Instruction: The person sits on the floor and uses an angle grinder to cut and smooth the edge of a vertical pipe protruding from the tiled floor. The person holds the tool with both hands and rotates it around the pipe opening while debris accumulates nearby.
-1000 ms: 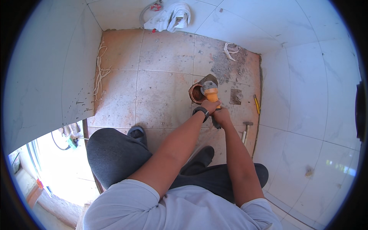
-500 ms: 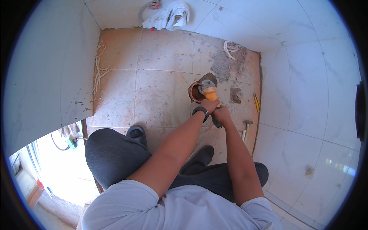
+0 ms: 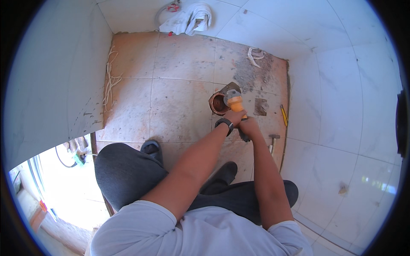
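Both my hands grip an orange angle grinder [image 3: 235, 103] with a grey head. My left hand [image 3: 234, 117], with a dark watch at the wrist, is wrapped round its body. Closer to me, my right hand [image 3: 248, 126] is closed round the rear of the tool. The grinder's head is over the right edge of a round reddish-brown pipe opening [image 3: 212, 105] in the tiled floor. A broken-out dark hole [image 3: 233, 86] adjoins the pipe on its far side. The contact between disc and pipe is too small to make out.
A square cut-out [image 3: 261, 107] lies right of the grinder. A yellow utility knife [image 3: 284, 115] and a hammer [image 3: 273, 138] lie along the right wall. Rubble [image 3: 252, 74] and a white strip [image 3: 254, 59] are beyond. White cord [image 3: 110, 81] lies left; a white cloth [image 3: 194, 18] is at the far wall.
The grinder's head has shifted slightly to the right and toward me, baring more of the pipe opening. Both hands keep their hold.
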`<state>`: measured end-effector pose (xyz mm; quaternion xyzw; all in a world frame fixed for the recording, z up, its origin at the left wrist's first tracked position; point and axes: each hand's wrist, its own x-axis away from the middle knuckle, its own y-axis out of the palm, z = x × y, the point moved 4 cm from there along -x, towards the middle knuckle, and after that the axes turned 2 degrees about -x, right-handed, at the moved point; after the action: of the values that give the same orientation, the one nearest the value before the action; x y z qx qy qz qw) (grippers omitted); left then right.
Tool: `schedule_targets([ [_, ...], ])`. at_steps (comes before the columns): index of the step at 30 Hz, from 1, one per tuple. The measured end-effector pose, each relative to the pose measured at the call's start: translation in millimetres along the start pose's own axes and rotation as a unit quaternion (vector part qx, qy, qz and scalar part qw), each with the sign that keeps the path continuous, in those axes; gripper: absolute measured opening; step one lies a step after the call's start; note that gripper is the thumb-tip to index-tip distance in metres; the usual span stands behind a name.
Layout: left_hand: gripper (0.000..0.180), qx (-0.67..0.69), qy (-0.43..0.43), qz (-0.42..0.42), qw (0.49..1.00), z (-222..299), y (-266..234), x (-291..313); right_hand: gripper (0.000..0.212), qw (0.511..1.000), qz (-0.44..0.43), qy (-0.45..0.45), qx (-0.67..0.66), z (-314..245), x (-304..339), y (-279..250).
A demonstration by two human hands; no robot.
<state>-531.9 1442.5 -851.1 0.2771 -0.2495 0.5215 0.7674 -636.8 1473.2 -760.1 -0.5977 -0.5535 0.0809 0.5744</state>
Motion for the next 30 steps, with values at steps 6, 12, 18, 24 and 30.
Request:
schedule_targets([
  [6, 0.08, 0.012, 0.051, 0.001, 0.999, 3, 3, 6, 0.055, 1.0, -0.008, -0.009, 0.015, -8, 9, -7],
  [12, 0.08, 0.041, 0.013, 0.003, 0.999, 5, -3, 8, 0.051, 1.0, -0.004, -0.016, 0.026, -20, 13, -10],
  [18, 0.077, 0.048, 0.001, 0.026, 0.998, 1, -10, 8, 0.051, 0.999, -0.008, -0.027, 0.034, -28, 11, -6],
  [24, 0.076, 0.11, -0.007, 0.019, 0.994, -2, -10, 1, 0.053, 0.999, -0.001, -0.015, 0.042, -37, 10, -6],
  [30, 0.082, 0.099, -0.007, 0.027, 0.995, -3, -12, 6, 0.054, 0.998, -0.004, -0.031, 0.059, -43, 12, -7],
])
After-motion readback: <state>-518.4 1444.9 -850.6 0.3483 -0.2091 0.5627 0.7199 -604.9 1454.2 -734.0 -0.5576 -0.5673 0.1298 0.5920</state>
